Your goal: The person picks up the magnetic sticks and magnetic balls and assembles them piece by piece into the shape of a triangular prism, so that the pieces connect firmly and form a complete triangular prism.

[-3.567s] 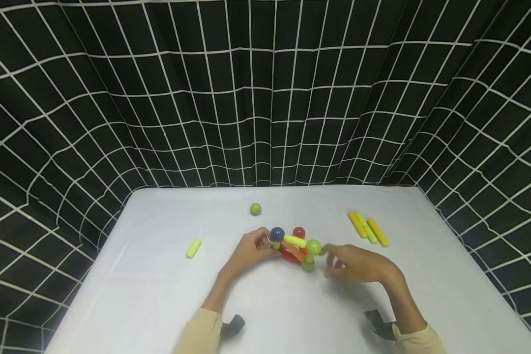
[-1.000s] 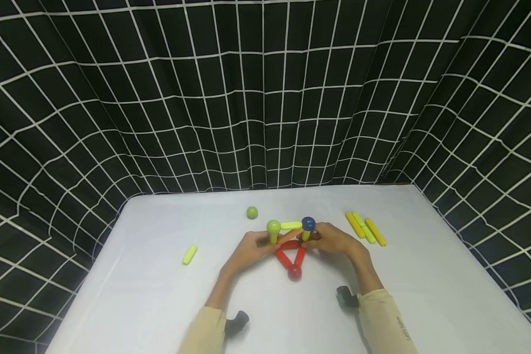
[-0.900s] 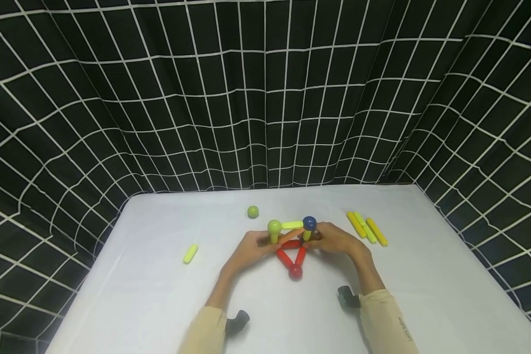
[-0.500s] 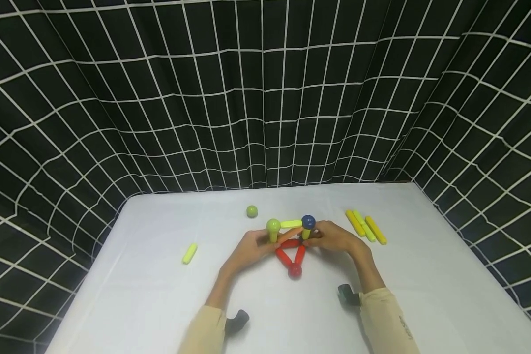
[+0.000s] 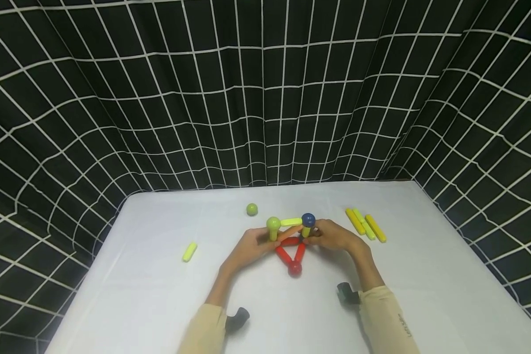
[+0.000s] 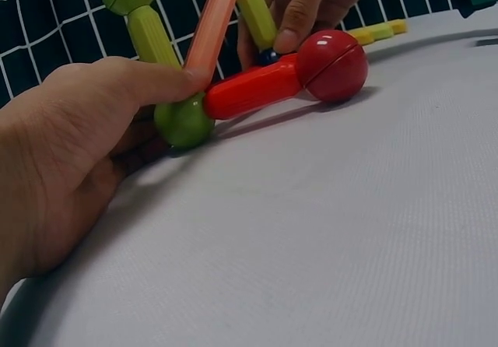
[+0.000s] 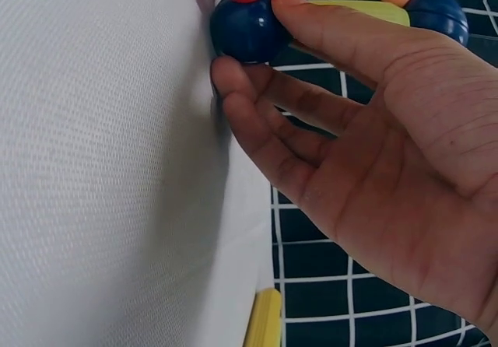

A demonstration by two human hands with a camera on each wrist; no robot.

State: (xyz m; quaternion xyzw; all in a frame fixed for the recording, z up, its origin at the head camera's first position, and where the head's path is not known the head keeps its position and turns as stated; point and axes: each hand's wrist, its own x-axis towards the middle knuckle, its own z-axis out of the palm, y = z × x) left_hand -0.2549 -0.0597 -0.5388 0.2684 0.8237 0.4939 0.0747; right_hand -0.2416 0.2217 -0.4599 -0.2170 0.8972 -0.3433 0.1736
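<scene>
A ball-and-stick model stands on the table between both hands. Its base is a triangle of red sticks [image 6: 253, 90], with a red ball [image 5: 295, 268] at the near corner. My left hand [image 5: 250, 247] holds the lower green ball [image 6: 184, 123] at the left corner, thumb across its top. The right hand [image 5: 336, 237] pinches the lower blue ball [image 7: 249, 29] at the right corner. Upright yellow-green sticks carry an upper green ball [image 5: 273, 223] and an upper blue ball [image 5: 308, 220], joined by a light yellow stick [image 5: 290, 222]. An orange stick [image 6: 212, 32] slants across between them.
On the white table [image 5: 146, 295], a loose green ball [image 5: 252, 209] lies behind the model. One short yellow-green stick [image 5: 189, 251] is at the left. Yellow sticks [image 5: 375, 228] and a yellow-green one [image 5: 364, 223] lie at the right. A black grid curtain [image 5: 265, 98] encloses the table.
Since the oldest frame the model has been turned about half round, bringing the red ball to the front. The right hand, free then, now holds it. Over the last second the hands stay nearly still.
</scene>
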